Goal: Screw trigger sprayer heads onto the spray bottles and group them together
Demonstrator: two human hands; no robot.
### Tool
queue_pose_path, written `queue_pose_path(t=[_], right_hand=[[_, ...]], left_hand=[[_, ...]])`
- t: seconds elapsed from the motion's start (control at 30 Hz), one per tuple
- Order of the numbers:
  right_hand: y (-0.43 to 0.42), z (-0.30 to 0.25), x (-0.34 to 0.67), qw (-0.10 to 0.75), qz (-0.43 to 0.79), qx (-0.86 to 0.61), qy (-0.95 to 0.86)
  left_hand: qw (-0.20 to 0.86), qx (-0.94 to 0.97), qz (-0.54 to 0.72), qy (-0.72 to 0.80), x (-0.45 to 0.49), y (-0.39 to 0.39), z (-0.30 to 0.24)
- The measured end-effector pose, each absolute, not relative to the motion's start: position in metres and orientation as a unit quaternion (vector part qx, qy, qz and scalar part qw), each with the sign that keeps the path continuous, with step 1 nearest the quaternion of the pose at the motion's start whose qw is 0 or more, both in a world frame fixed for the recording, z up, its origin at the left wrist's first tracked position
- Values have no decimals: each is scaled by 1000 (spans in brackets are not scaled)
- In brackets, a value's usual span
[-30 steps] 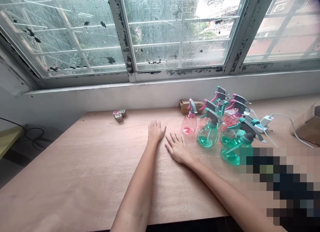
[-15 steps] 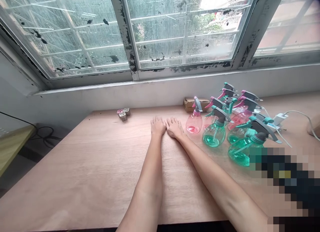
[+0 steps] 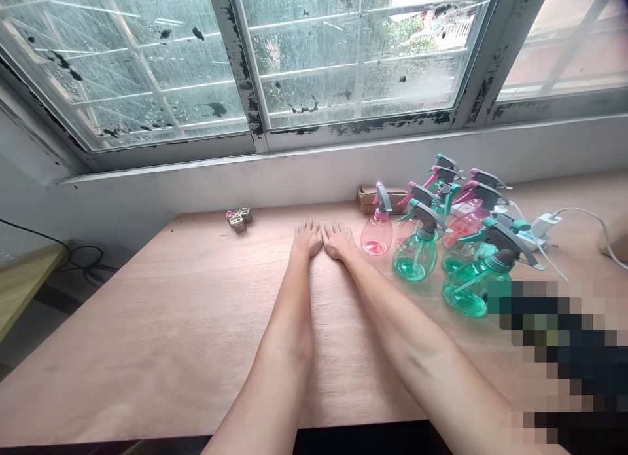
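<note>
My left hand and my right hand lie flat, palms down and side by side, on the wooden table near its far edge. Both hold nothing and their fingers are stretched out. Just right of my right hand stands a pink spray bottle with a grey trigger. Behind and beside it stands a cluster of several green spray bottles and pink ones.
Small square blocks sit at the table's far left. A cardboard box lies behind the bottles. A white power strip with cable lies at the right. Dirty windows run along the wall behind the table.
My right hand slid forward and left until it lay beside my left hand. Both arms reached further across the table, and the view shifted slightly.
</note>
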State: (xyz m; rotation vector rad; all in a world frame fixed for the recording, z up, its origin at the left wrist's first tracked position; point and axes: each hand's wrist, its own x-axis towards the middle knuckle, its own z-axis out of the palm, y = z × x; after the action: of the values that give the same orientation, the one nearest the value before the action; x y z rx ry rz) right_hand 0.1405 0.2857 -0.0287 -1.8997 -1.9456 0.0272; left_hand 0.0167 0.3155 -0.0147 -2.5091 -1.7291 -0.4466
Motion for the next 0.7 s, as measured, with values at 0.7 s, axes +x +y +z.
queue_pose_path(t=[0.7], right_hand=[[200, -42, 143, 274, -90, -635, -717]], left_hand=[[95, -816, -188, -539, -21, 249, -28]])
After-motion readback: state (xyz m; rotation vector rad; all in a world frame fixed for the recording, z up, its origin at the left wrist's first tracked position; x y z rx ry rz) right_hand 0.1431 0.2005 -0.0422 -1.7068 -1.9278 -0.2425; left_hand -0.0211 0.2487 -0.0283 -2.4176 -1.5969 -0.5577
